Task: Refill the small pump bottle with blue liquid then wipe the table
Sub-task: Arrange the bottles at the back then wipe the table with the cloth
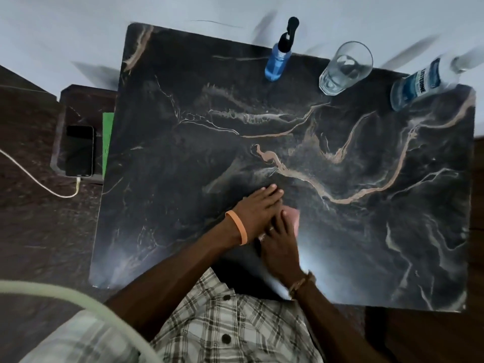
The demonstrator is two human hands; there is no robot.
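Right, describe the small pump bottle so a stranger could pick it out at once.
Start at the dark marbled table and look along its far edge, where three things stand in a row. The pump bottle is the leftmost, beside the clear glass, with the labelled bottle at the right corner. It alone has a black pump top over blue liquid.

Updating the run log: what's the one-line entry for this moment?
left hand, right hand: pressing pink cloth on table | pump bottle: upright, blue-filled
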